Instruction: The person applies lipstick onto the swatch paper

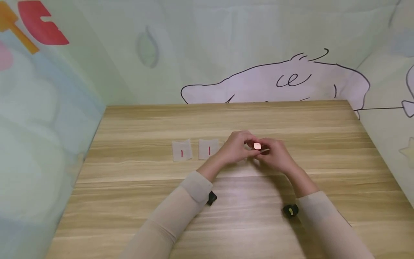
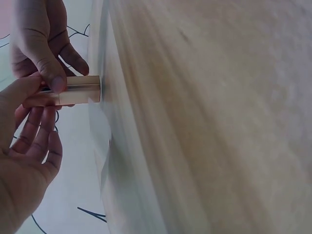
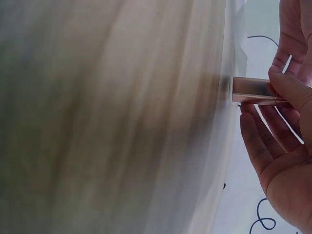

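Observation:
A rose-gold lipstick tube (image 1: 257, 146) stands upright at the table, its square top facing the head camera. My left hand (image 1: 233, 146) pinches its upper part between thumb and fingers. From the other side my right hand (image 1: 275, 154) grips the same tube, its thumb against the casing in the left wrist view. There, a seam crosses the shiny casing (image 2: 78, 91), and the tube's lower end is right at the tabletop. In the right wrist view, the tube (image 3: 251, 91) shows below the fingertips of both hands.
Two white paper squares (image 1: 182, 153), each with a short red stroke, lie left of the hands; the left hand partly overlaps the nearer square (image 1: 204, 149). Wood-grain tabletop (image 1: 136, 201) spreads around them. A printed cloth backdrop (image 1: 207, 46) rises behind the table.

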`<state>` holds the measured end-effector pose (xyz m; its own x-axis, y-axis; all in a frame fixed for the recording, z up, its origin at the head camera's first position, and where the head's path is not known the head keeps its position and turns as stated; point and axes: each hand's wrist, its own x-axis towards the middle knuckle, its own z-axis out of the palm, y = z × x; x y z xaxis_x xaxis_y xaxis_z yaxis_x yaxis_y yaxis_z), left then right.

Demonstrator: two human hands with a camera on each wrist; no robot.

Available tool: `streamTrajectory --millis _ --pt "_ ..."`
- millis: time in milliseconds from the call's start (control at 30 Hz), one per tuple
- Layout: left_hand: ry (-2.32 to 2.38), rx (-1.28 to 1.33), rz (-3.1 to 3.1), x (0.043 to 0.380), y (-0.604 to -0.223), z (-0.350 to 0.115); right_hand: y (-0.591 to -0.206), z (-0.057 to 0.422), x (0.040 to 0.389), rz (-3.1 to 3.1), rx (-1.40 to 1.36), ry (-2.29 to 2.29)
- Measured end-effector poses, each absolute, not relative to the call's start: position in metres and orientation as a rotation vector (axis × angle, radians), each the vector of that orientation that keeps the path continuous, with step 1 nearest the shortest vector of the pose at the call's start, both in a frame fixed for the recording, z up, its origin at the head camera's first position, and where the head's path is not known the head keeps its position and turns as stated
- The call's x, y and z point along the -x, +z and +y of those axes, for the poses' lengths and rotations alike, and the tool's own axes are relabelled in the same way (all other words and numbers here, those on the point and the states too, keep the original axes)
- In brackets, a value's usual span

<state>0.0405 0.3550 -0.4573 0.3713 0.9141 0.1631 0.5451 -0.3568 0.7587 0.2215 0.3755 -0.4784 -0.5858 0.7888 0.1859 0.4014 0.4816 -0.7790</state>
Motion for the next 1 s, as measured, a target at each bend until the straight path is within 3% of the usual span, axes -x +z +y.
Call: streamTrajectory --millis 567,1000 --pt "0.655 -2.124 1.318 -0.039 -0.459 0.353 -0.481 0.377 -0.222 -2.249 0.967 1.02" --pt "0.598 -2.26 1.444 -0.008 -0.438 0.338 -0.465 0.371 -0.222 -2.231 1.068 0.974"
